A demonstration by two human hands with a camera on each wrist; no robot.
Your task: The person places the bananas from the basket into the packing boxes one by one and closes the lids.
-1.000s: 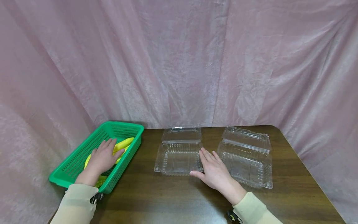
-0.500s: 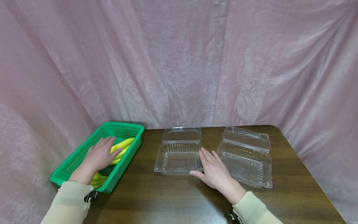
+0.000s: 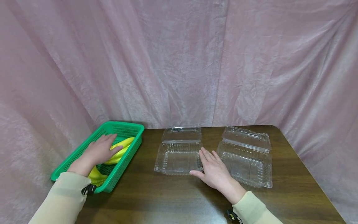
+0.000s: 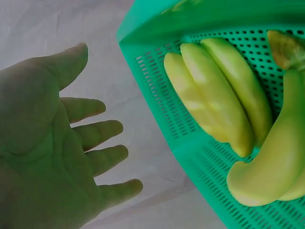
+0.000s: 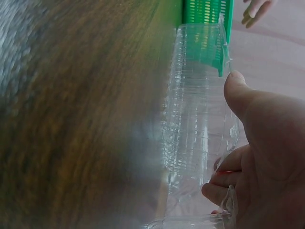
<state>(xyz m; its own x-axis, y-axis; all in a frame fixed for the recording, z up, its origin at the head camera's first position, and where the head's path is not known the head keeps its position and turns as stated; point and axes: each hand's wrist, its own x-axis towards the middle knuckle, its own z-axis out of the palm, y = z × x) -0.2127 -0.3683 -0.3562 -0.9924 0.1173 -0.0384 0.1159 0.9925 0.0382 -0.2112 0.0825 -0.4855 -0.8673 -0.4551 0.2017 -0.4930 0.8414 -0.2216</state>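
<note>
My left hand (image 3: 98, 151) is held over the green basket (image 3: 123, 169), its fingers extended and thumb apart, holding nothing. Yellow bananas (image 3: 118, 154) lie in the basket beneath and beside it; part of them is hidden by the hand. The left wrist view shows the empty palm (image 4: 43, 143) apart from a bunch of bananas (image 4: 217, 90) and another banana (image 4: 271, 157). My right hand (image 3: 216, 174), fingers straight, is at the right edge of a clear plastic clamshell box (image 3: 179, 158). Whether it touches the box, I cannot tell.
A second clear clamshell box (image 3: 246, 165) stands to the right, its lid folded back like the first one's. All stand on a brown wooden table (image 3: 156, 202). Behind hangs a pink curtain (image 3: 190, 62).
My left hand has shifted slightly left and up from the bananas, uncovering more of them. The right hand and both boxes have stayed put.
</note>
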